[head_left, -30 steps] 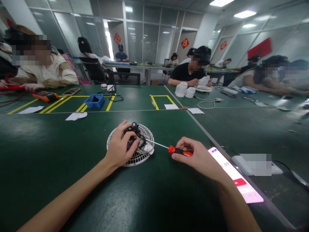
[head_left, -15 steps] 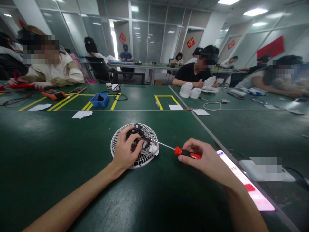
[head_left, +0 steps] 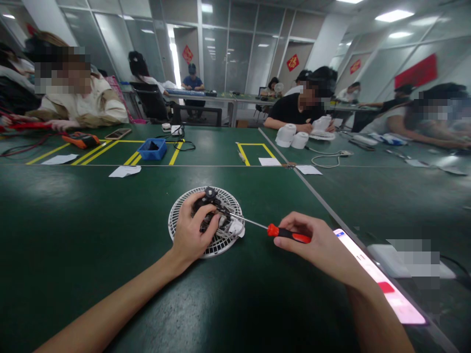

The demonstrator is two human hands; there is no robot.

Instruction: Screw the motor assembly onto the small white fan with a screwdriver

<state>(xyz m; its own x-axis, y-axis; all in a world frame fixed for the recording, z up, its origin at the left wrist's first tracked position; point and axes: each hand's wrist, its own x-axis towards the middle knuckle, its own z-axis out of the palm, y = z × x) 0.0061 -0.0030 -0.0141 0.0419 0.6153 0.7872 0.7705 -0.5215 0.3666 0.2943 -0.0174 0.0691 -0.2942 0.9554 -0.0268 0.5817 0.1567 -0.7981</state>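
Note:
A round white fan grille (head_left: 176,211) lies flat on the green table, with a dark motor assembly (head_left: 209,194) and pale wires on top of it. My left hand (head_left: 193,228) is closed round the motor assembly, fingers curled over its near side. In my right hand (head_left: 305,235) is a screwdriver (head_left: 274,230) with a red and black handle, held between thumb and fingers. Its metal shaft points left, and the tip reaches the right side of the motor assembly. Exactly what the tip touches is too small to tell.
A lit phone (head_left: 382,279) lies by my right forearm. Farther off are a blue bin (head_left: 152,149), paper slips (head_left: 125,171), an orange multimeter (head_left: 81,140) and white housings (head_left: 286,136). Co-workers sit across the table, one in a black shirt (head_left: 285,116).
The view has shifted slightly. Both hands keep their grip, and the screwdriver tip stays at the motor assembly; no other clear change shows.

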